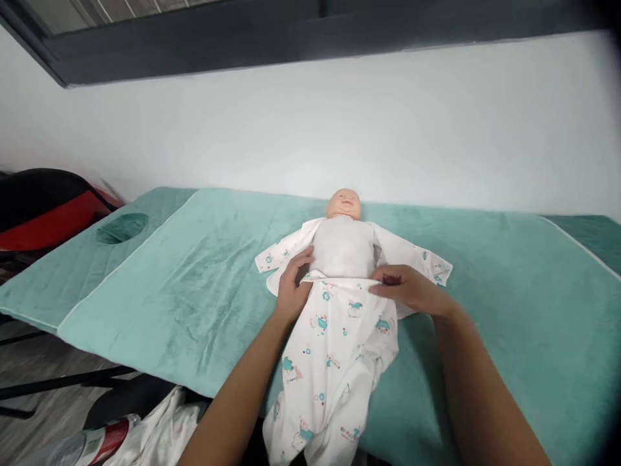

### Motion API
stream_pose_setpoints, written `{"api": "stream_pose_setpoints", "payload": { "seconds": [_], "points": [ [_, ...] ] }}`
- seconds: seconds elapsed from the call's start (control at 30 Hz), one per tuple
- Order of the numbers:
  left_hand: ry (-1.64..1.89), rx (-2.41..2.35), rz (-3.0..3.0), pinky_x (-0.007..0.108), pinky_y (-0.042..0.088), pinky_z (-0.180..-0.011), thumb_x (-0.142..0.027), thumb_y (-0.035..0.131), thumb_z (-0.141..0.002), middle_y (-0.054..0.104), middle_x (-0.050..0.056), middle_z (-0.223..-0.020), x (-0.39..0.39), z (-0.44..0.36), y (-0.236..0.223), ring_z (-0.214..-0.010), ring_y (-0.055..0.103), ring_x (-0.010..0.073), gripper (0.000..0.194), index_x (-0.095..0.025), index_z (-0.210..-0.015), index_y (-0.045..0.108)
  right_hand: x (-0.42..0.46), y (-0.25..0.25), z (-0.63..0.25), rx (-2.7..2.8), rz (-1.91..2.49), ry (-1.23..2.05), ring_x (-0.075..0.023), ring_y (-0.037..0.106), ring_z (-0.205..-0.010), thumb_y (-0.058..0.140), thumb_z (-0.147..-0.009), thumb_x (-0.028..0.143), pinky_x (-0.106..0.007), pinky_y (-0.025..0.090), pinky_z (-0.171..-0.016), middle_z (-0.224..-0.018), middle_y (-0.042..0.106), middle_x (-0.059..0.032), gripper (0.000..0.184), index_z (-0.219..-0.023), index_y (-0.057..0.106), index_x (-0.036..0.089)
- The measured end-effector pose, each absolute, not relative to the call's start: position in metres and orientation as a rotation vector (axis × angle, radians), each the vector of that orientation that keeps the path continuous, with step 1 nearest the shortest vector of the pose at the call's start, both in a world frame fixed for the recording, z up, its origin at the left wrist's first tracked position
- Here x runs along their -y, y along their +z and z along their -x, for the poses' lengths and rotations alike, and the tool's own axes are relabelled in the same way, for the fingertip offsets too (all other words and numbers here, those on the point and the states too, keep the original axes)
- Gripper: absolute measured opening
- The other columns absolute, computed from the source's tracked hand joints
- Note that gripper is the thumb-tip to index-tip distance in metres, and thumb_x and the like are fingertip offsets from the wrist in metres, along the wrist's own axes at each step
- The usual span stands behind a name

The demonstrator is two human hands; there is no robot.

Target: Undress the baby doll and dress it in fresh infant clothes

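Note:
A baby doll [343,246] lies on its back, head toward the wall. Its open jacket [407,251], white with small printed figures, spreads out under both arms. Matching baby pants [334,349] cover the doll from the waist down, and their legs hang past the near edge of the bed. My left hand [295,285] is closed at the left end of the waistband, fingers along the doll's side and thumb at the cloth. At the waistband's right end, my right hand [400,285] pinches the fabric between thumb and fingers.
The doll lies on a massage bed with a green cover [194,291]; a face hole [122,228] shows at its left end. Behind it rises a white wall [291,136]. A red and black chair [53,210] stands at left. Lower left are a plastic bottle [101,443] and crumpled cloth [158,433].

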State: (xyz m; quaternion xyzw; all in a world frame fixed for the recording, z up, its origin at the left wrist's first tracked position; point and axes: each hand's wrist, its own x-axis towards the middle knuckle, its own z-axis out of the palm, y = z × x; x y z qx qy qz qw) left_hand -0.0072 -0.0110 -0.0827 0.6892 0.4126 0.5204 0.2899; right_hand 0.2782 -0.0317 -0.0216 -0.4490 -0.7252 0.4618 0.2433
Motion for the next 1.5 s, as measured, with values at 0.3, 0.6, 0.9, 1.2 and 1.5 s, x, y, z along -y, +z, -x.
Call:
{"api": "stream_pose_setpoints", "payload": {
  "seconds": [0.3,0.6,0.9,1.2,1.5],
  "points": [
    [1.314,-1.05,-1.504,0.042,0.041,-0.107,-0.024,0.066,-0.075,0.065,0.009,-0.129,0.0,0.002,-0.078,-0.123,0.058,0.0243,0.022,-0.021,-0.096,0.06,0.024,-0.053,-0.239,1.884,1.201,0.344,-0.0223,0.058,-0.118,0.046,-0.097,0.031,-0.036,0.043,-0.096,-0.13,0.063,-0.0037,0.018,-0.1,0.063,0.025],
    [1.377,-1.255,-1.474,0.027,0.043,-0.071,-0.031,0.063,-0.076,0.065,-0.001,-0.078,-0.042,-0.004,-0.072,-0.074,0.058,0.0148,0.016,-0.018,-0.085,0.063,-0.038,-0.021,-0.235,1.995,1.448,0.331,-0.0197,0.06,-0.072,0.056,-0.088,0.039,-0.03,0.037,-0.068,-0.07,0.065,-0.0001,0.019,-0.08,0.064,0.023],
    [1.355,-1.098,-1.398,0.038,0.044,-0.101,-0.023,0.07,-0.069,0.067,0.007,-0.114,-0.012,0.01,-0.077,-0.11,0.061,0.0217,0.023,-0.018,-0.09,0.064,-0.012,-0.041,-0.224,1.492,1.168,0.887,-0.015,0.048,-0.071,0.069,-0.076,0.041,-0.028,0.041,-0.067,-0.078,0.056,-0.0002,0.023,-0.083,0.062,0.02],
    [1.354,-1.36,-1.461,0.04,0.048,-0.102,-0.032,0.059,-0.09,0.056,0.008,-0.135,0.141,0.028,-0.088,-0.124,0.055,0.0228,0.028,-0.027,-0.118,0.06,-0.008,-0.036,-0.224,1.553,1.159,0.81,-0.0156,0.05,-0.073,0.065,-0.081,0.039,-0.029,0.041,-0.068,-0.081,0.059,-0.0007,0.018,-0.083,0.063,0.021],
    [1.412,-1.93,-2.08,0.035,0.058,-0.072,-0.023,0.071,-0.08,0.059,0.006,-0.099,0.284,-0.002,-0.095,-0.09,0.063,0.0216,0.033,-0.025,-0.111,0.06,0.017,-0.014,-0.204,2.005,1.094,0.482,-0.0165,0.052,-0.071,0.059,-0.09,0.037,-0.031,0.034,-0.069,-0.069,0.059,-0.0002,0.025,-0.07,0.06,0.022]
  ]
}}
